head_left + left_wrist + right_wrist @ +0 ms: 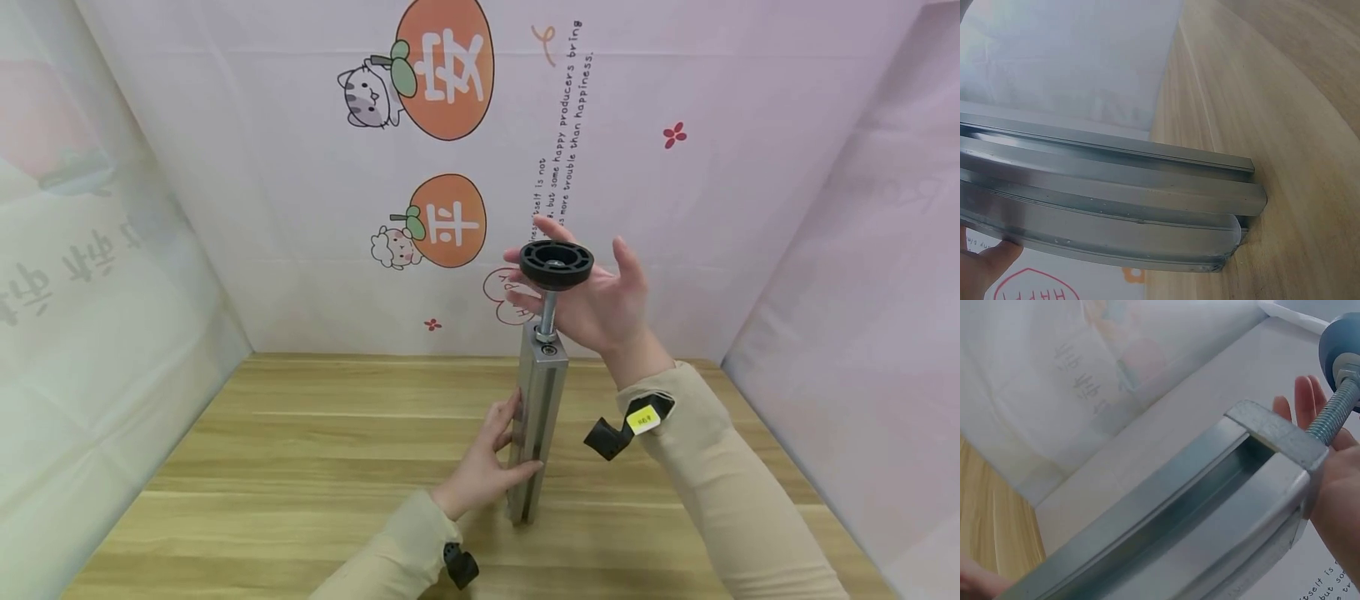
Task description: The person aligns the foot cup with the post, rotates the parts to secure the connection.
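An aluminium profile (538, 417) with slotted sides stands upright on the wooden table. Its lower end meets the boards in the left wrist view, where the profile (1116, 200) lies across the picture. From its top end rises a threaded rod (548, 312) with a nut at its base, capped by a round black levelling foot (557, 265). My left hand (480, 467) grips the profile's lower part between thumb and fingers. Behind the foot and rod, my right hand (603, 308) is spread palm up, fingers extended; whether it touches them I cannot tell. The right wrist view shows the rod (1335, 409) before that hand.
The wood-grain table (337, 442) spreads around the profile's base. A white printed cloth (300, 275) with orange fruit drawings hangs behind, and pale cloth walls (840, 275) close both sides. Each wrist wears a small black camera (609, 437).
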Available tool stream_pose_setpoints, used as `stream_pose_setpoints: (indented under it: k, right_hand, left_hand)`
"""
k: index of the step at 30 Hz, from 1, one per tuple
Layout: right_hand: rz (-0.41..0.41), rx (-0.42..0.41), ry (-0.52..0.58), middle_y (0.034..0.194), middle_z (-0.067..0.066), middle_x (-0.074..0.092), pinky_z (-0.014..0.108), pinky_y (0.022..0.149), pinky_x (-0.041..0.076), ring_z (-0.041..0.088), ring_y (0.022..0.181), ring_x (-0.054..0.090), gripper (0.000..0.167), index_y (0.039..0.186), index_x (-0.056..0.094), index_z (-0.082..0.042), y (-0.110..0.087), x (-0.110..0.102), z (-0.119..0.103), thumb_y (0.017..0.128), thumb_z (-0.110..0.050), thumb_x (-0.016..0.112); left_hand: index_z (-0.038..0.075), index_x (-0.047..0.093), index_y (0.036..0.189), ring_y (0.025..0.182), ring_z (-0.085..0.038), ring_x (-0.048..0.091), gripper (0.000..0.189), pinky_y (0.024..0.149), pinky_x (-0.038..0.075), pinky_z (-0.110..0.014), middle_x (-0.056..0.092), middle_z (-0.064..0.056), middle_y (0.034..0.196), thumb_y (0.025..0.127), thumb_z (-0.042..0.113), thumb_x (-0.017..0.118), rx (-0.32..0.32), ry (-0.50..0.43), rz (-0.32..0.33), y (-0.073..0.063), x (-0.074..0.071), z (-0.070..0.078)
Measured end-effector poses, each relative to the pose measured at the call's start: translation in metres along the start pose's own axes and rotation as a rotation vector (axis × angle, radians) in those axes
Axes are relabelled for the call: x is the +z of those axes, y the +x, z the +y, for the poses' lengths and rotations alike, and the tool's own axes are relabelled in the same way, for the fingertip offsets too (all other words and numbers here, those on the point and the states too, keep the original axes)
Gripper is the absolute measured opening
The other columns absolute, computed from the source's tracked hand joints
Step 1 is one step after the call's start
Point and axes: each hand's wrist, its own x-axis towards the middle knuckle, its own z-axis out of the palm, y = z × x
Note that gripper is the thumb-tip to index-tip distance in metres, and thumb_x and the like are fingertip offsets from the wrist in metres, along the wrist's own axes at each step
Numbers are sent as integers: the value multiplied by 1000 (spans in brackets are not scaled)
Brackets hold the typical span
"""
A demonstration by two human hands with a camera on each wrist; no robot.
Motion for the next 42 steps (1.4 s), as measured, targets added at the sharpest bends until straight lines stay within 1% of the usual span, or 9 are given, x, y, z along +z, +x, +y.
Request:
stream_pose_setpoints:
  k: [4, 10, 15, 21, 26, 32, 35, 39, 42]
  right_hand:
    - [-35, 5, 63, 136, 19, 43, 44, 109, 33, 29, 126, 43, 64, 144, 27, -16, 2, 0, 1, 89, -43, 43]
    - [-72, -11, 144, 133, 21, 42, 45, 109, 33, 32, 122, 45, 60, 142, 32, -13, 5, 0, 2, 85, -28, 42]
    - [-105, -25, 161, 132, 22, 44, 44, 109, 33, 32, 122, 46, 58, 140, 35, -9, 7, -1, 1, 83, -18, 42]
    - [-84, -48, 78, 132, 21, 43, 41, 110, 33, 30, 120, 47, 53, 137, 38, -7, 5, 0, -1, 85, -14, 44]
    - [-36, -69, -20, 132, 20, 42, 40, 109, 34, 29, 119, 46, 50, 135, 40, -7, 2, 1, -4, 86, -10, 47]
    - [83, -92, -196, 126, 15, 47, 33, 105, 39, 25, 114, 50, 43, 130, 43, -12, -2, 3, -7, 88, -11, 54]
    - [196, -115, -329, 120, 11, 53, 27, 98, 45, 20, 109, 54, 43, 127, 47, -16, -3, 9, -7, 87, -13, 62]
    - [360, -151, -496, 111, 5, 57, 23, 89, 50, 16, 102, 56, 47, 121, 50, -18, -2, 21, -7, 80, -16, 74]
    - [487, -171, -596, 107, 2, 57, 22, 84, 52, 14, 98, 56, 46, 116, 52, -18, 0, 29, -5, 77, -11, 76]
  left_hand:
    - [28, 9, 153, 122, -18, 36, 97, 103, 41, -48, 35, -14, 133, 83, 2, 70, -2, -7, -1, 1, -1, 2]
    - [27, 9, 153, 122, -18, 36, 96, 102, 42, -47, 35, -14, 134, 83, 2, 70, 0, -10, 1, 1, -1, 2]
    - [28, 9, 153, 123, -17, 36, 97, 102, 41, -46, 34, -14, 135, 83, 2, 70, 0, -13, 1, 1, 0, 1]
    - [28, 8, 153, 123, -15, 36, 97, 102, 41, -46, 34, -14, 135, 83, 1, 70, 16, -19, -3, 1, 0, 2]
    - [29, 8, 153, 122, -14, 35, 99, 103, 41, -47, 34, -15, 134, 82, 0, 70, 25, -23, 3, 1, 0, 2]
    - [28, 9, 153, 124, -15, 35, 98, 103, 40, -50, 33, -15, 135, 82, -1, 70, 16, -26, 5, -1, 1, 1]
    - [28, 9, 153, 124, -15, 35, 97, 103, 40, -50, 33, -14, 135, 82, 0, 70, 7, -24, 3, -2, 1, 1]
    - [26, 9, 153, 124, -15, 36, 97, 103, 40, -49, 33, -15, 136, 82, -1, 70, 24, -21, 6, -1, 1, 0]
    - [26, 9, 153, 124, -15, 36, 97, 102, 41, -49, 33, -16, 135, 82, -1, 69, 51, -20, 11, 0, 0, 1]
